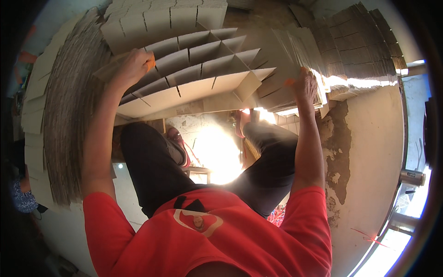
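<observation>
A cardboard partition grid (184,85) lies in front of me, its long slotted strips crossed by shorter pieces to form open cells. At its left end my left hand (134,68) is closed, fingers curled on the edge of the grid, with an orange cover on a finger. Over to the right, my right hand (305,86) pinches at the edge of a stack of cardboard strips (293,51); an orange finger cover shows there too. Exactly how many strips are between those fingers is hidden.
Tall piles of slotted cardboard (69,106) rise on the left, with another stack (161,21) behind the grid. More cardboard bundles (355,41) stand at the far right beside a stained pale surface (374,134). A metal cylinder (412,177) sits at the right rim. Bright light hits the floor between my legs.
</observation>
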A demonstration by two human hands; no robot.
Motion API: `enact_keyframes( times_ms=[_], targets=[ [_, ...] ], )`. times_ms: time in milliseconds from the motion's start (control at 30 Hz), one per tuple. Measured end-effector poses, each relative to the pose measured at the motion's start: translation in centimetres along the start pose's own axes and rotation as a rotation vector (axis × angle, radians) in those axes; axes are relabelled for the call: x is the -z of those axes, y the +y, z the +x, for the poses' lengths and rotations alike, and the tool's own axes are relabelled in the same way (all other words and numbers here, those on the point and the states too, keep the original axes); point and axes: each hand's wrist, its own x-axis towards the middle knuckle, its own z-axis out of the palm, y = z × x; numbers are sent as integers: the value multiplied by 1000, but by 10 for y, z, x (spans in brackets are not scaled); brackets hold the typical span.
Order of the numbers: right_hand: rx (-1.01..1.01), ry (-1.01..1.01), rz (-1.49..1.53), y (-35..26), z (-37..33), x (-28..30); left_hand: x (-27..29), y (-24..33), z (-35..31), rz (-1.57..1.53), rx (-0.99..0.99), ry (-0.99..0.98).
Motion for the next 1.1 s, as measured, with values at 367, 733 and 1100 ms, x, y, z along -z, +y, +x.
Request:
enact_keyframes(
  times_ms=[367, 733, 1100],
  targets=[
    [-79, 167, 53, -12, -2, 10, -10, -7, -7, -67, 18, 374],
    [-198, 423, 447, -21, 1, 54, -16, 66, -53, -69, 53, 237],
    [193, 14, 1054, -114, -19, 132, -15, 36, -15, -89, 312, 52]
  ],
)
